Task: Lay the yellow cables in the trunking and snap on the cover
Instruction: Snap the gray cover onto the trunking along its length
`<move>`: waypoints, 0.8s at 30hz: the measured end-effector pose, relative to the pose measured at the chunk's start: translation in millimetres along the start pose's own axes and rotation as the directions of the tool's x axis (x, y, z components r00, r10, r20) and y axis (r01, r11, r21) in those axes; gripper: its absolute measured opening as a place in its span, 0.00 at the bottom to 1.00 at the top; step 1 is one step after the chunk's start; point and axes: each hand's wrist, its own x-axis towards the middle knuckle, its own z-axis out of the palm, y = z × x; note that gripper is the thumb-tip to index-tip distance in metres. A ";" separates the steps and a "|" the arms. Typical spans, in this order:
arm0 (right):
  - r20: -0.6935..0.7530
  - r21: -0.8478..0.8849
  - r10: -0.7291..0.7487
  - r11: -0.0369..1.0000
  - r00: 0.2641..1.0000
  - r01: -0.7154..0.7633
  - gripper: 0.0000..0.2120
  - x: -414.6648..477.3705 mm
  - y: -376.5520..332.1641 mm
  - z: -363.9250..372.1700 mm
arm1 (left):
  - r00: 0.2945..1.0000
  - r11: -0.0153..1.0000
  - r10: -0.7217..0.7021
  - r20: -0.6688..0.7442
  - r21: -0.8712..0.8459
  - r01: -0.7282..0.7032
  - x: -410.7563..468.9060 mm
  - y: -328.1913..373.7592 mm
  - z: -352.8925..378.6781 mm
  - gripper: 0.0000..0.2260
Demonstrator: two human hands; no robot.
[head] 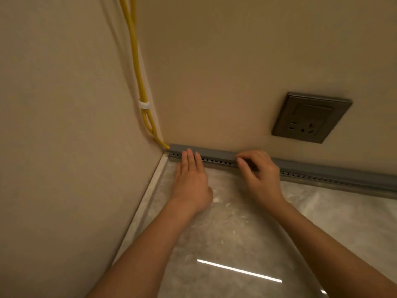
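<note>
**Q:** Head view, item one?
**A:** Trunking [217, 161], grey, perforated along its front face. It lies on the floor [236, 222] against the foot of the back wall and runs from the corner off to the right.

**Q:** Item two?
**A:** Cover [214, 153], a plain grey strip that sits along the top of the trunking from its corner end onward.

**Q:** Item three?
**A:** Yellow cables [137, 67]. They run down the corner where the two walls meet, bound by a white tie [144, 104]. Below the tie they part slightly, then enter the trunking's left end.

**Q:** Hands?
**A:** Left hand [191, 177]: flat, fingers straight and together, with the tips on the cover near the corner end, just right of where the cables go in. Right hand [257, 171]: further right along the same run, apart from the left. Its fingers curl over the top of the cover and its thumb is against the front, so it grips the cover. A bare stretch of cover and perforations shows between the two hands.

**Q:** Sundries?
**A:** Dark wall socket [311, 117] on the back wall, above the trunking and to the right of the right hand.
</note>
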 end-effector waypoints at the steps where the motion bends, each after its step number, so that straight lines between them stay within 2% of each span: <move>1: -0.083 0.092 0.153 0.985 0.985 -0.146 0.06 -9.1 1.0 -9.1 | 1.000 0.999 -0.010 0.011 -0.032 0.010 1.0 0.8 -0.2 0.39; 3: -0.185 0.276 0.454 0.875 0.872 -0.397 0.14 -22.4 6.0 -28.0 | 0.999 0.995 -0.033 0.005 -0.090 0.034 3.1 1.5 0.3 0.38; 5: -0.202 0.484 0.728 0.656 0.655 -0.579 0.18 -28.7 15.9 -51.5 | 0.999 0.990 -0.050 -0.008 -0.131 0.048 4.4 4.0 1.9 0.38; 7: -0.036 0.651 0.899 0.353 0.436 -0.672 0.19 -32.0 27.3 -75.8 | 0.998 0.985 -0.069 -0.008 -0.158 0.067 4.4 6.5 4.3 0.38; 8: 0.056 0.669 0.928 0.239 0.369 -0.704 0.20 -32.7 32.7 -86.1 | 0.997 0.983 -0.080 -0.007 -0.164 0.078 4.2 7.8 5.3 0.39; 9: 0.121 0.652 0.938 0.171 0.325 -0.738 0.21 -33.2 38.0 -94.7 | 0.996 0.982 -0.091 -0.011 -0.170 0.088 4.0 9.2 6.5 0.39; 10: 0.157 0.630 0.941 0.139 0.300 -0.764 0.22 -33.3 43.0 -102.5 | 0.995 0.979 -0.099 -0.018 -0.180 0.094 4.0 12.0 7.8 0.39; 13: 0.219 0.619 0.932 0.095 0.288 -0.780 0.23 -26.8 52.1 -115.8 | 0.991 0.969 -0.132 -0.036 -0.213 0.121 4.3 18.4 10.6 0.39; 16: 0.287 0.625 0.916 0.043 0.281 -0.779 0.19 -16.1 54.3 -124.8 | 0.986 0.964 -0.165 -0.036 -0.215 0.154 6.0 22.4 10.3 0.39; 19: 0.379 0.655 0.892 -0.069 0.248 -0.752 0.14 -7.2 54.5 -133.1 | 0.975 0.940 -0.211 -0.073 -0.289 0.182 6.1 30.2 10.8 0.39; 21: 0.426 0.680 0.876 -0.144 0.227 -0.719 0.13 -3.4 54.8 -136.4 | 0.942 0.893 -0.261 -0.210 -0.424 0.153 0.4 41.9 14.4 0.34; 23: 0.458 0.696 0.861 -0.193 0.221 -0.691 0.13 -1.1 56.0 -136.9 | 0.857 0.826 -0.294 -0.423 -0.563 0.006 -6.6 60.3 19.6 0.24; 24: 0.465 0.706 0.857 -0.207 0.223 -0.678 0.11 -0.1 57.1 -136.7 | 0.840 0.778 -0.290 -0.458 -0.624 -0.072 -7.8 72.3 21.9 0.18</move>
